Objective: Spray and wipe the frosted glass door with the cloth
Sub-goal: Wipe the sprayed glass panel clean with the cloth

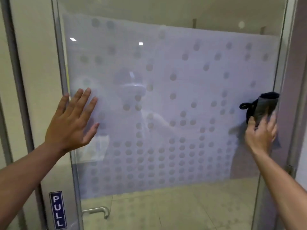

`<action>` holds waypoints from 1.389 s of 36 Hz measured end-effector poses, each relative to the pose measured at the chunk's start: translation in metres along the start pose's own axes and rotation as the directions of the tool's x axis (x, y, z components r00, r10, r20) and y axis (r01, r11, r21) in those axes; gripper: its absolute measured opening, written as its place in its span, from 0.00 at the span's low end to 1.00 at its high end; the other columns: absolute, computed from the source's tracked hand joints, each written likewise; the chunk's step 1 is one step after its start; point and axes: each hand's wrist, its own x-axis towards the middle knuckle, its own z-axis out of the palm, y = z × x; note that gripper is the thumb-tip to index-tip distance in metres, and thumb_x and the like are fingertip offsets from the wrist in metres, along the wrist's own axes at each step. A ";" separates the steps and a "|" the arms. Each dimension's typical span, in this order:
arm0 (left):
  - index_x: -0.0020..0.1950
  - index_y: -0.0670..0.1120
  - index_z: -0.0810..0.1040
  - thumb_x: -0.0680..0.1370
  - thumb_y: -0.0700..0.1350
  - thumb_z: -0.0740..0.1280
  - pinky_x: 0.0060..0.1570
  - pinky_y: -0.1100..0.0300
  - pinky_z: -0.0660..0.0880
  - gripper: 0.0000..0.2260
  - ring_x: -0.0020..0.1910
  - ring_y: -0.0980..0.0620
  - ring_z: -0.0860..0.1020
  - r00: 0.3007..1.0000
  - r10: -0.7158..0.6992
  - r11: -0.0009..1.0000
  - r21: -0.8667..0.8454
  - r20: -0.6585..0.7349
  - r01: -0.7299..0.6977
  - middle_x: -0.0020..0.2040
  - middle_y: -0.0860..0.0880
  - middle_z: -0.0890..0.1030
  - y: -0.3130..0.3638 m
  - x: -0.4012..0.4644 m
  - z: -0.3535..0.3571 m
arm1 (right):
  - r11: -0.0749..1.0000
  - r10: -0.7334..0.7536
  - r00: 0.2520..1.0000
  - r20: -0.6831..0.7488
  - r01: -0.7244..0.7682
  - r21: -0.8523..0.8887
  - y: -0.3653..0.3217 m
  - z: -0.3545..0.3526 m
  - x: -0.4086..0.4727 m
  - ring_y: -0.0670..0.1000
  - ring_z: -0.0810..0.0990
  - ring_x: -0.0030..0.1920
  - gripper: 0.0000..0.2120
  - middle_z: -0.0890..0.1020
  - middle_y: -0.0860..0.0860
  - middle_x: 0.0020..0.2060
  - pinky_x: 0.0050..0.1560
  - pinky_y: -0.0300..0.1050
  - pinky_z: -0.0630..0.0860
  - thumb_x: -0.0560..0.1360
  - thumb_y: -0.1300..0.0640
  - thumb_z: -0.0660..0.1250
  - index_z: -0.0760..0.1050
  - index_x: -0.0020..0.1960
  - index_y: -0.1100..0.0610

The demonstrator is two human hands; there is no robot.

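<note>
The frosted glass door (166, 100) stands straight in front of me, its pale dotted panel filling most of the pane. At the door's right edge my right hand (260, 135) presses the cloth (264, 107) to the glass — fingers curled round the dark grey bunch, a black loop hanging off its left side. At the door's left edge my left hand (73, 120) lies flat on the pane, fingers straight and spread — holding nothing. Below it, a blue PULL sign (57, 210) and a metal handle (98, 211).

Soft, even indoor light, two small glare spots on the frosted glass door (166, 97), slight overall blur.
</note>
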 end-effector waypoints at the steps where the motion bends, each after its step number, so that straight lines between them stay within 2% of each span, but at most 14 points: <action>1: 0.86 0.40 0.54 0.84 0.59 0.52 0.82 0.34 0.56 0.35 0.86 0.37 0.57 1.000 -0.004 1.000 0.000 -0.002 0.004 0.86 0.36 0.57 0.000 0.000 0.001 | 0.997 0.069 0.998 -0.004 -0.069 0.023 0.004 0.002 -0.006 0.64 0.53 0.80 0.34 0.52 0.55 0.83 0.78 0.63 0.49 0.81 0.39 0.50 0.61 0.80 0.58; 5: 0.86 0.40 0.54 0.84 0.59 0.51 0.82 0.34 0.55 0.35 0.86 0.36 0.57 1.000 -0.010 1.000 -0.003 -0.001 0.010 0.86 0.37 0.56 0.000 -0.001 0.002 | 0.937 0.329 0.943 -0.044 -0.320 0.141 -0.021 0.017 -0.021 0.61 0.52 0.81 0.31 0.52 0.53 0.83 0.79 0.62 0.48 0.84 0.40 0.52 0.59 0.82 0.54; 8: 0.86 0.40 0.54 0.84 0.59 0.51 0.82 0.35 0.54 0.35 0.85 0.36 0.57 1.000 -0.007 1.000 -0.002 -0.005 0.007 0.86 0.37 0.56 0.001 -0.001 0.002 | 0.931 0.337 0.939 -0.067 -0.322 0.174 -0.052 0.026 -0.038 0.62 0.52 0.81 0.35 0.53 0.53 0.83 0.78 0.63 0.48 0.81 0.35 0.51 0.57 0.82 0.51; 11: 0.86 0.39 0.55 0.84 0.59 0.51 0.83 0.36 0.52 0.35 0.85 0.36 0.57 1.000 -0.004 1.000 -0.005 -0.006 0.004 0.86 0.37 0.56 0.001 -0.001 0.002 | 0.972 0.184 0.980 -0.080 -0.170 0.161 -0.086 0.037 -0.069 0.63 0.57 0.79 0.37 0.55 0.54 0.83 0.77 0.60 0.50 0.79 0.34 0.51 0.60 0.81 0.53; 17: 0.85 0.39 0.57 0.83 0.59 0.52 0.83 0.36 0.53 0.35 0.85 0.35 0.58 1.000 -0.004 1.000 -0.012 -0.009 0.004 0.86 0.36 0.56 0.001 0.000 0.000 | 0.969 -0.169 0.985 -0.040 0.174 0.173 -0.156 0.061 -0.148 0.61 0.59 0.80 0.29 0.60 0.55 0.81 0.77 0.61 0.51 0.82 0.42 0.47 0.68 0.78 0.51; 24: 0.86 0.41 0.52 0.84 0.60 0.51 0.83 0.38 0.52 0.36 0.85 0.35 0.58 1.000 -0.001 1.000 -0.030 -0.007 0.001 0.86 0.37 0.57 0.001 0.000 -0.001 | 0.811 -0.579 0.799 0.163 0.543 0.218 -0.163 0.069 -0.220 0.55 0.50 0.83 0.24 0.55 0.49 0.83 0.78 0.63 0.47 0.85 0.43 0.44 0.65 0.78 0.43; 27: 0.86 0.41 0.52 0.83 0.59 0.52 0.83 0.37 0.53 0.36 0.85 0.36 0.59 1.000 -0.003 1.000 -0.025 -0.002 0.003 0.86 0.37 0.56 0.000 0.000 0.000 | 0.751 -0.660 0.711 0.242 0.619 0.230 -0.155 0.060 -0.226 0.55 0.50 0.83 0.23 0.56 0.48 0.83 0.78 0.63 0.49 0.83 0.49 0.52 0.67 0.77 0.42; 29: 0.86 0.41 0.52 0.84 0.59 0.52 0.83 0.37 0.53 0.36 0.85 0.36 0.59 1.000 -0.005 1.000 -0.017 -0.003 0.004 0.86 0.37 0.56 0.000 0.000 -0.001 | 0.731 -0.683 0.692 0.235 0.645 0.223 -0.152 0.050 -0.219 0.58 0.58 0.80 0.27 0.62 0.49 0.81 0.75 0.64 0.57 0.76 0.57 0.59 0.73 0.73 0.42; 32: 0.86 0.41 0.52 0.84 0.59 0.51 0.83 0.36 0.54 0.35 0.85 0.36 0.59 1.000 0.000 1.000 -0.007 -0.008 0.000 0.86 0.37 0.56 0.001 0.000 -0.002 | 0.725 -0.689 0.697 0.197 0.666 0.177 -0.158 0.038 -0.208 0.63 0.68 0.72 0.26 0.72 0.51 0.76 0.69 0.66 0.64 0.70 0.63 0.67 0.80 0.65 0.45; 36: 0.86 0.41 0.52 0.83 0.59 0.53 0.83 0.36 0.55 0.36 0.85 0.36 0.59 1.000 -0.002 1.000 -0.020 -0.009 0.001 0.86 0.37 0.57 0.002 0.001 -0.003 | 0.797 -0.600 0.776 0.195 0.600 0.067 -0.170 0.034 -0.207 0.63 0.69 0.69 0.24 0.72 0.55 0.71 0.67 0.65 0.66 0.68 0.58 0.78 0.75 0.61 0.50; 40: 0.86 0.39 0.55 0.83 0.58 0.54 0.82 0.36 0.55 0.36 0.84 0.35 0.60 1.000 -0.007 1.000 -0.018 -0.016 0.007 0.85 0.36 0.59 0.002 0.001 -0.004 | 0.850 -0.527 0.834 0.162 0.519 0.091 -0.172 0.031 -0.208 0.61 0.71 0.68 0.29 0.69 0.57 0.72 0.66 0.61 0.72 0.69 0.55 0.78 0.69 0.65 0.54; 46: 0.86 0.39 0.55 0.83 0.58 0.54 0.82 0.35 0.56 0.36 0.84 0.35 0.60 1.000 -0.012 1.000 -0.021 0.003 0.012 0.86 0.37 0.58 0.002 0.001 -0.005 | 0.896 -0.438 0.858 0.268 0.440 0.054 -0.172 0.024 -0.208 0.58 0.75 0.61 0.35 0.79 0.52 0.62 0.58 0.55 0.72 0.72 0.50 0.74 0.67 0.75 0.57; 48: 0.86 0.39 0.55 0.83 0.58 0.54 0.82 0.35 0.56 0.36 0.84 0.35 0.60 1.000 -0.013 1.000 -0.025 0.004 0.013 0.86 0.37 0.58 0.002 0.001 -0.005 | 0.926 -0.375 0.858 0.350 0.366 0.094 -0.169 0.022 -0.205 0.55 0.74 0.61 0.29 0.79 0.49 0.60 0.59 0.53 0.70 0.73 0.49 0.71 0.69 0.72 0.54; 50: 0.85 0.39 0.56 0.82 0.58 0.54 0.82 0.35 0.56 0.36 0.84 0.35 0.60 1.000 -0.014 1.000 -0.027 0.007 0.014 0.86 0.36 0.58 0.003 0.001 -0.005 | 0.939 -0.345 0.853 0.392 0.309 0.153 -0.164 0.020 -0.202 0.53 0.76 0.55 0.14 0.81 0.47 0.49 0.54 0.51 0.73 0.73 0.48 0.71 0.76 0.56 0.52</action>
